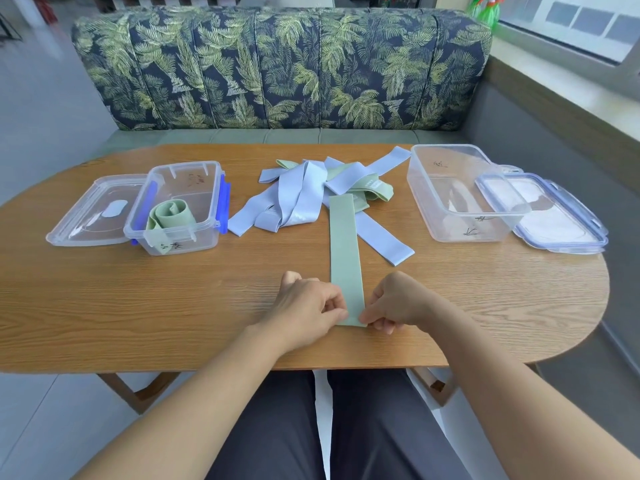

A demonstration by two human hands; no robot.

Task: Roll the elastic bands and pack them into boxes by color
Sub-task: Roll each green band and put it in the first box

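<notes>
Head view: green band (pixel 344 244) flat on wooden table (pixel 138 306); leaf-print sofa (pixel 277 64) behind

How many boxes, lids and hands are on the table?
Boxes: 2, the left box and the right box.
Lids: 2, the left lid and the right lid.
Hands: 2, the left hand and the right hand, both pinching the flat green band.
Total: 6.

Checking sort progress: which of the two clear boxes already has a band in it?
The left box, with blue latches: a rolled green band sits inside. The right box holds none.
</notes>
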